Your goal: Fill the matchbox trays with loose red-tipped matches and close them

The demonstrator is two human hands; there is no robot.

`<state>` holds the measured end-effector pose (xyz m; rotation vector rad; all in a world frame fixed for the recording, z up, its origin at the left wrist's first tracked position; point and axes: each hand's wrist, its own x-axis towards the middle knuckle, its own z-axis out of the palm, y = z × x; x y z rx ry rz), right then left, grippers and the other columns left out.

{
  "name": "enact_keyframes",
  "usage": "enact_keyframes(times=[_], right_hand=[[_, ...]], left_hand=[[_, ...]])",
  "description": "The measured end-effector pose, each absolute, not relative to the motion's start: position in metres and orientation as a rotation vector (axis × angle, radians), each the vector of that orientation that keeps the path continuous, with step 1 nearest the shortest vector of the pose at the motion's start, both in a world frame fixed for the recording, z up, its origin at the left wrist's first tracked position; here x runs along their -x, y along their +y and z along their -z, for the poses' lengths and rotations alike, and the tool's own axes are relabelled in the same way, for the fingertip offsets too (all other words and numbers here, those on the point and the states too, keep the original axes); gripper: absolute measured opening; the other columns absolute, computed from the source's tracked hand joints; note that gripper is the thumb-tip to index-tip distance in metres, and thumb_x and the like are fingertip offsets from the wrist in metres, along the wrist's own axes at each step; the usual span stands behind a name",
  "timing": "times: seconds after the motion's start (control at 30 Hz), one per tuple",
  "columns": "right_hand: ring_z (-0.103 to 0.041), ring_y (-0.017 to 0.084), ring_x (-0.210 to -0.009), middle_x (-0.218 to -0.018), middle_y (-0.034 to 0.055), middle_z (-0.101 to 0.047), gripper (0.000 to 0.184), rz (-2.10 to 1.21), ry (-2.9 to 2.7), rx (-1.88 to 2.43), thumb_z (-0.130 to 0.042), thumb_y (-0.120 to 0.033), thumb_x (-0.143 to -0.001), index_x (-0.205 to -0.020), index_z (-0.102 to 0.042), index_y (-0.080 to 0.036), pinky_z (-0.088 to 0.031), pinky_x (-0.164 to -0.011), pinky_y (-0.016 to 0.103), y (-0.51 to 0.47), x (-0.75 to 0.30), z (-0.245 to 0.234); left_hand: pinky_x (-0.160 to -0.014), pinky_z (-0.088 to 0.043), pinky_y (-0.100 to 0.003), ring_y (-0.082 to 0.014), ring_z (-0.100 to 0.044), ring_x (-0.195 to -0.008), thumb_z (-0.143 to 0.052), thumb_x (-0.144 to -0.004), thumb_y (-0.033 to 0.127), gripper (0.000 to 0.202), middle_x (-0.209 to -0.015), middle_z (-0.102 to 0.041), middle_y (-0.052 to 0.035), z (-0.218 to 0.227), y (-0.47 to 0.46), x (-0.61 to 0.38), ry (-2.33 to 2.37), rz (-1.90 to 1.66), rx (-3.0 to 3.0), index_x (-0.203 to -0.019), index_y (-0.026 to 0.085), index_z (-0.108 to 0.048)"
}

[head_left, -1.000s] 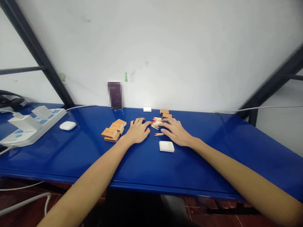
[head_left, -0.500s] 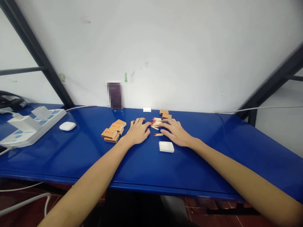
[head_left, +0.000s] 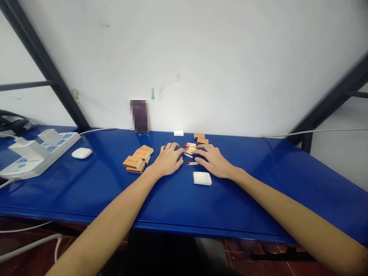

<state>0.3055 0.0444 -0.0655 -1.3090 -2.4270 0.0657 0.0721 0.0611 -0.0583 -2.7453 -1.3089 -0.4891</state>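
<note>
A small pile of red-tipped matches [head_left: 190, 148] lies on the blue table between my hands, with a couple more matches [head_left: 192, 163] just in front of it. My left hand [head_left: 169, 159] rests with its fingers apart, fingertips at the pile's left edge. On the right side, my right hand [head_left: 212, 160] has its fingers spread, their tips touching or beside the match sticks. A white matchbox tray [head_left: 202, 178] lies nearer me, below the right hand. Left of my left hand sit several orange matchboxes [head_left: 133, 162], loosely stacked.
Behind the matches lie two orange matchboxes [head_left: 202, 141] and a white piece [head_left: 178, 133] near the wall. On the left are a white earphone case [head_left: 82, 153] and a power strip [head_left: 40, 165] with plugs. A blurred dark object [head_left: 140, 117] stands against the wall.
My left hand has shifted very slightly right, its fingertips closer to the match pile. The right hand and the boxes look unchanged.
</note>
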Motion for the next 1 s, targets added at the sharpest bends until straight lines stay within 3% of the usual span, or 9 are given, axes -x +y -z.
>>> enact_keyframes(times=[0.27, 0.67, 1.0], right_hand=[[-0.043, 0.032, -0.126, -0.137, 0.0103, -0.05, 0.042, -0.073, -2.429, 1.327, -0.034, -0.048, -0.099, -0.127, -0.06, -0.029, -0.037, -0.099, 0.053, 0.044, -0.305, 0.064], [-0.043, 0.032, -0.126, -0.138, 0.0109, -0.051, 0.04, -0.081, -2.434, 1.284, -0.038, -0.046, -0.098, -0.124, -0.063, -0.027, -0.037, -0.099, 0.053, 0.043, -0.306, 0.061], [-0.041, 0.031, -0.13, -0.137, 0.0112, -0.052, 0.042, -0.12, -2.457, 1.203, -0.042, -0.048, -0.097, -0.127, -0.062, -0.027, -0.035, -0.102, 0.053, 0.041, -0.305, 0.059]], left_hand=[[-0.094, -0.037, -0.046, -0.0277, -0.046, -0.116, -0.04, -0.095, 0.029, 0.035, -0.126, -0.052, -0.0103, 0.06, 0.063, -0.071, -1.289, 0.503, 2.768, -0.125, 0.024, -0.058], [-0.093, -0.037, -0.043, -0.0246, -0.047, -0.109, -0.048, -0.093, 0.027, 0.018, -0.115, -0.057, -0.006, 0.056, 0.062, -0.072, -1.322, 0.64, 2.826, -0.097, 0.022, -0.064], [-0.093, -0.037, -0.043, -0.0248, -0.047, -0.11, -0.052, -0.093, 0.033, 0.018, -0.114, -0.057, -0.0048, 0.056, 0.067, -0.083, -1.316, 0.686, 2.875, -0.093, 0.023, -0.067]])
